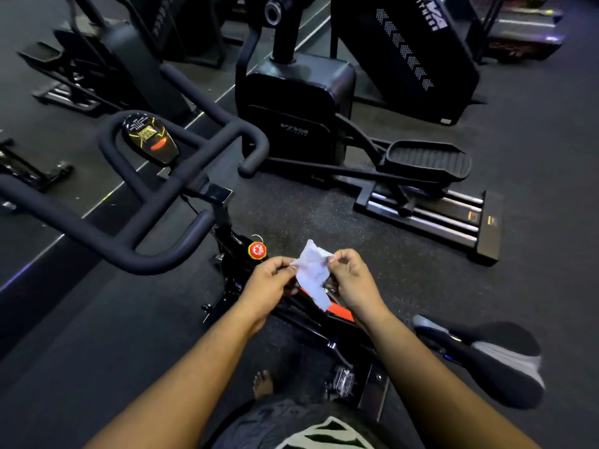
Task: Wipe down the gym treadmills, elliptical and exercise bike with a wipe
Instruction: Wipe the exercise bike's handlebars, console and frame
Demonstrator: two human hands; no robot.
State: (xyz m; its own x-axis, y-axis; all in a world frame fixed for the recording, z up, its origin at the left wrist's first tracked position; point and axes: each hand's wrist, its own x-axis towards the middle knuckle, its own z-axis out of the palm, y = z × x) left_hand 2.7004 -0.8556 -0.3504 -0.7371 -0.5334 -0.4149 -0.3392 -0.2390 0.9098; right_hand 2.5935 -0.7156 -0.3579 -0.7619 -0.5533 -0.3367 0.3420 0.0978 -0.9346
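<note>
Head view, looking down over exercise bike [227, 241]. Wipe [312, 270] held mid-air above bike frame, just right of red knob [257, 250]. Looked thin, limp, light, probably damp; best pinched at opposite edges to spread it flat. Left hand [270, 280] pinched left edge, right hand [351, 280] pinched right edge, fingers curled, forearms reaching forward side by side. Handlebars [155, 196] and saddle [486, 358] nearby; elliptical [293, 108] stood beyond.
</note>
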